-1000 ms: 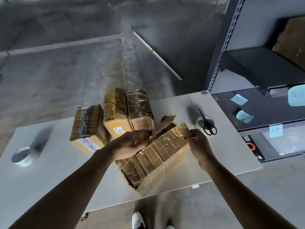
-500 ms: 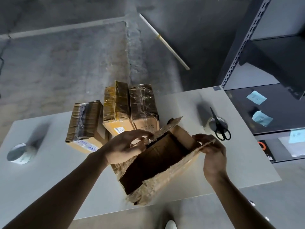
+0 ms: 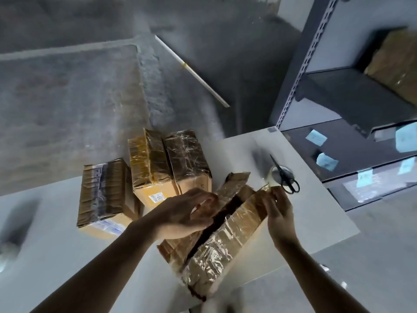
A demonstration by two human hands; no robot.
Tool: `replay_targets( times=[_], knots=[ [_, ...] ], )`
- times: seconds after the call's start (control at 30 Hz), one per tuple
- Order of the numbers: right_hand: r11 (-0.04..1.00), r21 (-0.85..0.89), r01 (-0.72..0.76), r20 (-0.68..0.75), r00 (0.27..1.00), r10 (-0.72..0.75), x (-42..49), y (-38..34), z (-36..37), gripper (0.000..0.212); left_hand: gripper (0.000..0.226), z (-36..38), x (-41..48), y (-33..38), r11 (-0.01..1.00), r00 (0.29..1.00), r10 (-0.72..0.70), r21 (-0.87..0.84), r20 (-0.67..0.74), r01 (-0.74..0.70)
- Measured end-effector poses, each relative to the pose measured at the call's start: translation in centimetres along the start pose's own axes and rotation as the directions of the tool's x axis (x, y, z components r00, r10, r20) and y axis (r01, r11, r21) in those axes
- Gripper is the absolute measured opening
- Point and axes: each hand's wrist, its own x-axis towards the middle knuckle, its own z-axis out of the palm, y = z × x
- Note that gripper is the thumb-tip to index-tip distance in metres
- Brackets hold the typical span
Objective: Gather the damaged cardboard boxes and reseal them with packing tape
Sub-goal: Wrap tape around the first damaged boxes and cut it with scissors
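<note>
Because its two top flaps have not quite met, the damaged box (image 3: 225, 240) shows a dark slit along its length; it lies slantwise on the near part of the desk (image 3: 316, 218), close to the front edge. Its skin is crinkled old tape over soft, torn cardboard, so it will likely feel light and limp, slick where the film shines, and apt to tear at the ragged ends. The firmer places to hold look like the flap edges and the long sides, not the frayed corners.

The left hand (image 3: 187, 213) lies on the left flap (image 3: 232, 188) with fingers fairly straight and the thumb by the slit; I cannot tell whether it pinches the edge or only presses. The right hand (image 3: 279, 213) grips the far corner of the right flap (image 3: 237, 229) with curled fingers.

Just behind stand three taped boxes (image 3: 187, 154). One carries a small white sticker (image 3: 156, 197), its print too fine to read. Black scissors (image 3: 285, 180) rest on a tape roll (image 3: 274, 177) near the right hand. Blue notes (image 3: 316, 137) on the shelf (image 3: 352, 98) beside the desk bear writing that cannot be read. No brand is legible anywhere.
</note>
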Motion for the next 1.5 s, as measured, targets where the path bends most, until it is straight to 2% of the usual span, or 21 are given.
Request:
replay_targets(
  times=[0.07, 0.13, 0.2, 0.33, 0.4, 0.53, 0.67, 0.9, 1.0, 1.2, 1.37, 1.5],
  knots=[
    [0.992, -0.125, 0.023, -0.027, 0.999, -0.027, 0.2, 0.6, 0.4, 0.019, 0.064, -0.1, 0.1, 0.3, 0.998, 0.999, 0.033, 0.057, -0.003, -0.033],
    [0.944, -0.328, 0.024, -0.017, 0.999, -0.031, 0.7, 1.4, 0.3, 0.045, 0.073, 0.2, 0.2, 0.6, 0.990, 0.998, 0.060, 0.128, 0.012, -0.061],
    [0.921, -0.389, -0.039, -0.020, 0.999, 0.034, 0.9, 1.4, 0.1, 0.053, 0.086, 1.0, 0.4, 0.9, 0.981, 0.994, 0.104, 0.163, 0.029, -0.107],
    [0.949, -0.301, -0.095, -0.134, 0.989, 0.057, 1.5, 0.3, -0.9, 0.023, 0.102, 2.9, 2.3, 1.8, 0.949, 0.979, 0.202, 0.245, 0.004, -0.197],
    [0.949, -0.288, -0.128, -0.190, 0.979, 0.074, 2.1, -0.2, -1.7, 0.016, 0.111, 3.5, 3.9, 2.7, 0.933, 0.984, 0.181, 0.316, 0.007, -0.173],
    [0.863, -0.482, -0.150, -0.194, 0.979, 0.061, 4.2, 0.8, -4.4, 0.015, 0.116, 3.9, 7.5, 5.0, 0.918, 0.995, 0.099, 0.385, 0.019, -0.098],
    [0.764, -0.622, -0.171, -0.131, 0.985, 0.113, 6.0, 1.8, -6.6, 0.024, 0.110, 3.9, 11.5, 7.0, 0.906, 0.997, 0.075, 0.419, -0.013, -0.062],
    [0.606, -0.795, -0.020, 0.010, 0.999, 0.047, 9.6, 4.4, -9.9, 0.032, 0.082, 3.0, 19.4, 10.3, 0.903, 0.994, 0.096, 0.423, -0.048, -0.066],
    [0.538, -0.843, -0.012, 0.027, 0.998, 0.064, 11.4, 5.2, -10.8, 0.043, 0.070, 3.3, 22.7, 11.3, 0.906, 0.993, 0.100, 0.419, -0.064, -0.065],
    [0.403, -0.913, 0.068, 0.137, 0.980, 0.146, 14.4, 7.7, -11.3, 0.068, 0.044, 4.6, 28.2, 12.0, 0.889, 0.997, -0.055, 0.457, 0.050, 0.027],
    [0.445, -0.885, 0.136, 0.210, 0.970, 0.122, 15.8, 9.7, -11.3, 0.064, 0.043, 5.5, 31.1, 10.7, 0.826, 0.962, -0.220, 0.555, 0.162, 0.095],
    [0.508, -0.843, 0.178, 0.253, 0.964, 0.081, 16.3, 10.6, -11.5, 0.064, 0.045, 5.9, 32.3, 9.5, 0.845, 0.938, -0.237, 0.530, 0.254, 0.071]
  ],
)
